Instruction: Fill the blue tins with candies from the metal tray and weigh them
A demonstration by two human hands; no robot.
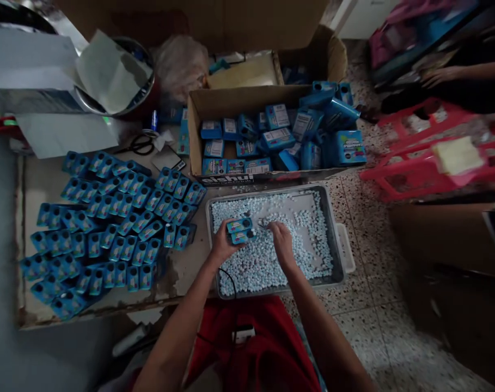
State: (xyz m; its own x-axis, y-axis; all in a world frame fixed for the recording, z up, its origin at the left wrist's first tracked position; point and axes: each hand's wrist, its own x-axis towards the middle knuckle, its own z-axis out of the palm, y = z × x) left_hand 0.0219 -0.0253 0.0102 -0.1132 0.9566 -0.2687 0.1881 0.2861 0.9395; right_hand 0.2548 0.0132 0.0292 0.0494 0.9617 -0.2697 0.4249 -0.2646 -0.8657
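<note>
Nearest, a red cloth [263, 337] lies across the person's lap, with a thin black cable [233, 294] running over it. Just beyond, both forearms reach into a grey tray [336, 239] filled with small pale pellets [255, 267]. The left hand [221, 245] has its grip closed around two small blue boxes [239, 230], held just above the pellets at the tray's left side. The right hand [282, 242] rests on the pellets beside them, fingers curled down; I cannot tell whether its grip has caught anything.

Left of the tray, the desk [38, 179] carries dense rows of standing blue boxes [108, 218], the closest just beside the left forearm. A swing of that arm could topple them, I judge. Two boxes in one grip could also slip or tilt, scattering pellets onto the floor [365, 305].

Farther off, a cardboard carton [231, 103] holds larger blue packs [277, 139]. Far right, another person's hand [437, 76] sits beyond a red basket [419, 174].
</note>
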